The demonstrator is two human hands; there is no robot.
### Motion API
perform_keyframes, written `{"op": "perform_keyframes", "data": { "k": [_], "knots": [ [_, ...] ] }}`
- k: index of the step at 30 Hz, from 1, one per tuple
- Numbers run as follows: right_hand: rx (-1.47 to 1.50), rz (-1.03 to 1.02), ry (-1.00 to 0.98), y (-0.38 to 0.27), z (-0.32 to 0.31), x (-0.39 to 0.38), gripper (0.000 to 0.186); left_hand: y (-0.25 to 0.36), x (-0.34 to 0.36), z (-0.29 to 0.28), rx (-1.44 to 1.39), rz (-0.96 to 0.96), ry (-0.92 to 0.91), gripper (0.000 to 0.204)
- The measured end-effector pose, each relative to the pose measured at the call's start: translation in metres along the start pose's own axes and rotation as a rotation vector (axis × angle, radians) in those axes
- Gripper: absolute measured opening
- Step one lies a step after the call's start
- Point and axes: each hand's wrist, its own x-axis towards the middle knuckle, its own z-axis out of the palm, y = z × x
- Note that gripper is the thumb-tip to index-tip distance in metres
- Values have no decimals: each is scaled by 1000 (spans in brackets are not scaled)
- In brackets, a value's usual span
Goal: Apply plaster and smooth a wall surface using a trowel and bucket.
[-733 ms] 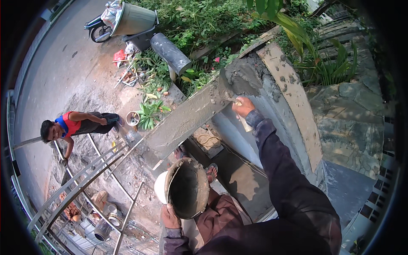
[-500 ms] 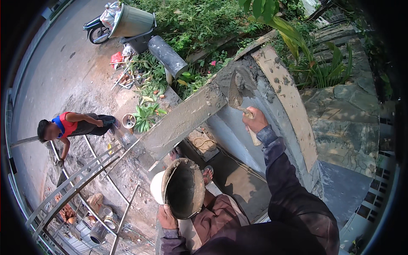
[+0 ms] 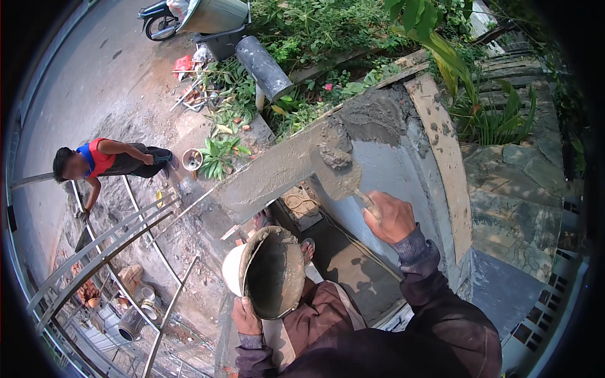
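My right hand [image 3: 389, 217] grips the wooden handle of a trowel [image 3: 337, 179], whose blade carries a lump of grey mortar [image 3: 334, 155] beside the narrow rendered concrete beam [image 3: 258, 176]. Wet mortar [image 3: 375, 116] covers the corner above, next to a beige board [image 3: 441, 164] spattered with lumps. My left hand [image 3: 246, 315], lower centre, holds the rim of a round mortar-caked container [image 3: 274, 274] with a white outer shell. A pale grey curved surface [image 3: 391, 176] lies below the corner.
A person [image 3: 120, 157] in red and black leans at metal frames [image 3: 107, 261] on the left. Rubble [image 3: 82, 286], a motorbike [image 3: 161, 25] with a large bin [image 3: 211, 12], and a dark cylinder [image 3: 261, 66] lie beyond. Plants [image 3: 315, 31] and a stone path [image 3: 517, 195] border the work.
My right hand and trowel have moved down, away from the corner, and the blade now shows a lump of mortar on it. My left hand still holds the container.
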Motion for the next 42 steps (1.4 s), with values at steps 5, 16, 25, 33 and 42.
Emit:
{"op": "perform_keyframes", "data": {
  "k": [5, 16, 25, 33, 42],
  "knots": [
    [800, -227, -989, -9, 29, 75, 27, -2, 4, -6, -39, -36, 8, 35],
    [593, 418, -310, 68, 170, 39, 26, 24, 18, -20, -51, -119, -8, 37],
    [935, 639, -10, 54, 205, 135, 40, 27, 21, -14, 30, -9, 8, 41],
    [794, 788, 119, 105, 246, 81, 42, 43, 18, -12, 88, 55, 2, 41],
    [381, 715, 141, 122, 238, -14, 42, 39, 8, -7, 73, 27, -28, 36]
  ]
}}
